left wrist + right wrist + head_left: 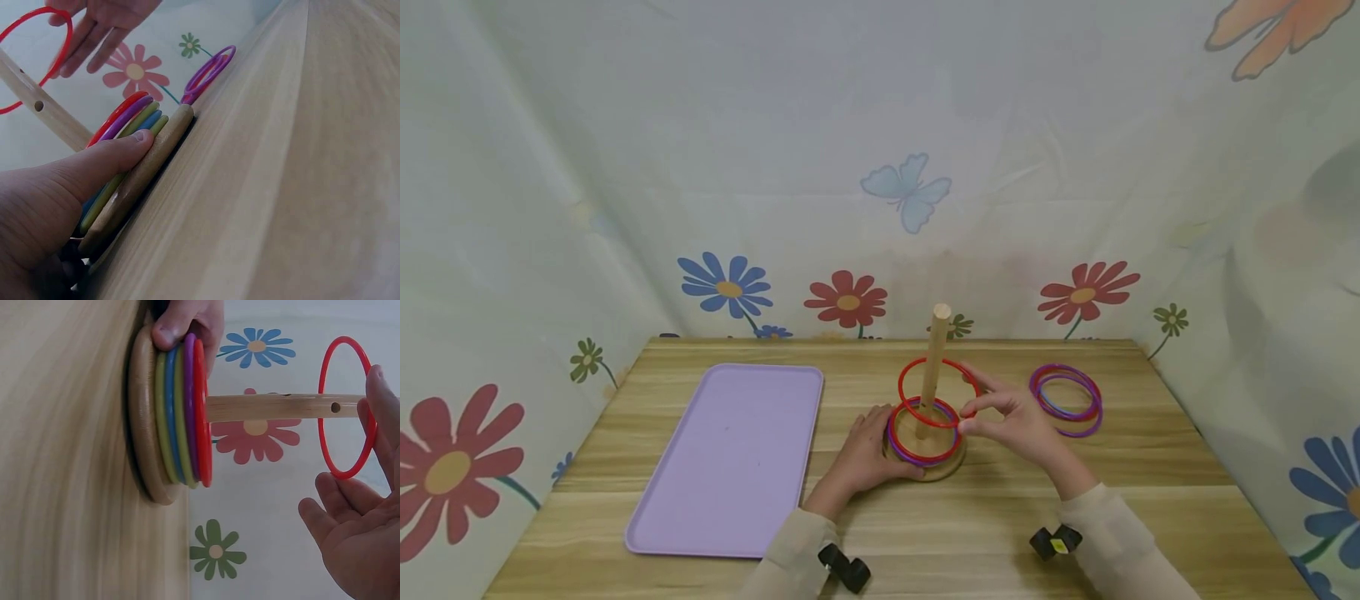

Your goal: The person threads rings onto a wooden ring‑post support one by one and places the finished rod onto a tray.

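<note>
At the far left of the wood-grain tabletop (pixel 985 525) lies a lilac tray (pixel 730 458) with a raised rim. Just right of it, the left hand (pixel 871 450) grips the side of a round wooden base (pixel 951 468), its fingers curved about the far edge and its thumb pressed against the lowest rings, as the left wrist view shows. An upright wooden peg (pixel 932 375) rises from that base, and flat around its foot sits a ring stack (pixel 181 415): from the bottom, yellow-green, blue, yellow-green, purple and red. Above the stack, apart from it, a second red ring (pixel 67 40) hangs tilted around the peg. The right hand (pixel 1018 421) holds that ring by its right side, pinched between thumb and fingers, with other fingers spread away from it. Farther right lies a loose pile of rings (pixel 1099 407), overlapping, mostly purple and red. Behind everything hangs a flower-printed backdrop (pixel 790 167).
</note>
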The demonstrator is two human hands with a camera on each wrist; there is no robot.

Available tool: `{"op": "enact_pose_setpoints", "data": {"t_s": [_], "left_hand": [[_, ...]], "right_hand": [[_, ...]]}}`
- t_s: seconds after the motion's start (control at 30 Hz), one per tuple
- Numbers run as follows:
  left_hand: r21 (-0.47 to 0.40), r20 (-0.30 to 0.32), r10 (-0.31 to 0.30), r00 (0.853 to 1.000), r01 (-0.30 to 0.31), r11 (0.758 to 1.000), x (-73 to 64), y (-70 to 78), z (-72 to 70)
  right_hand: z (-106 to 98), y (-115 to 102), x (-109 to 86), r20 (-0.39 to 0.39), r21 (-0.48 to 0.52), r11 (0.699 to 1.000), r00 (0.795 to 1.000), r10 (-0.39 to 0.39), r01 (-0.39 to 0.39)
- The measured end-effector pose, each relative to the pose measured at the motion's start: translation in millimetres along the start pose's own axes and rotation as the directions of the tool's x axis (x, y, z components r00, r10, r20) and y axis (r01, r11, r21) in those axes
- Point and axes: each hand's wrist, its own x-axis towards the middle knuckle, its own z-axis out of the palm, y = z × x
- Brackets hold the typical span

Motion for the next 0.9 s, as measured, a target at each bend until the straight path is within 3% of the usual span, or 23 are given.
{"op": "enact_pose_setpoints", "data": {"t_s": [0.33, 0.9], "left_hand": [[-0.012, 0.008, -0.018, 1.0, 0.018, 1.0, -0.5, 2.4, -0.2], [-0.001, 0.007, -0.01, 1.0, 0.01, 1.0, 0.2, 0.3, 0.9]], "right_hand": [[6, 20, -2.9, 0.0, -0.019, 1.0, 1.0, 0.02, -0.02], [14, 43, -2.9, 0.068, 0.002, 0.999, 0.997, 0.035, -0.035]]}}
